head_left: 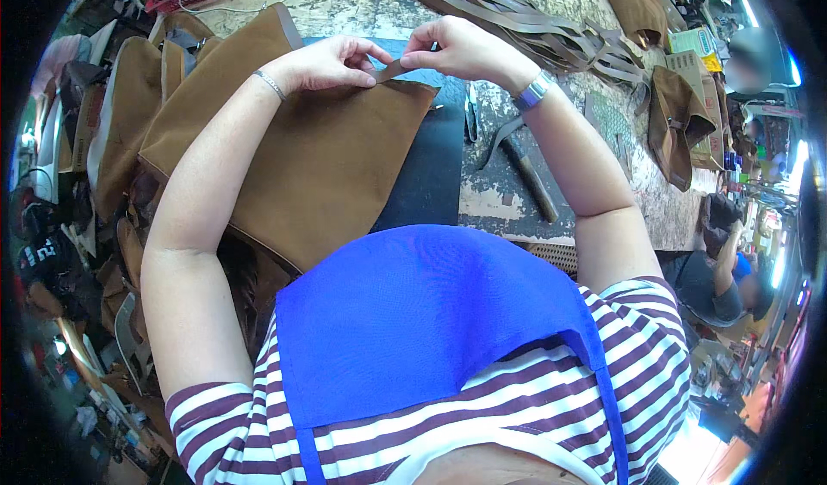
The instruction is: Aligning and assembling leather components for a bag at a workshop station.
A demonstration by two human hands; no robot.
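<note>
A large brown leather-like panel (pixel 336 158) slants across the bench below my hands, its lower end reaching toward my blue apron. At the panel's top edge, my left hand (pixel 332 63) pinches a narrow brown strip (pixel 395 71) between thumb and fingertips. My right hand (pixel 457 47) is closed on the strip's other end, just right of the left fingertips. The strip runs along or just above the panel's edge; whether it is attached there I cannot tell. Under the panel lies a dark blue-black mat (pixel 431 170).
A hammer (pixel 532 179) and a slim dark tool (pixel 470 113) lie right of the mat. Long brown strips (pixel 517 21) are heaped at the back. Brown bags (pixel 676 127) sit at the far right, more brown pieces (pixel 129 123) at left. Another person (pixel 711 287) sits at right.
</note>
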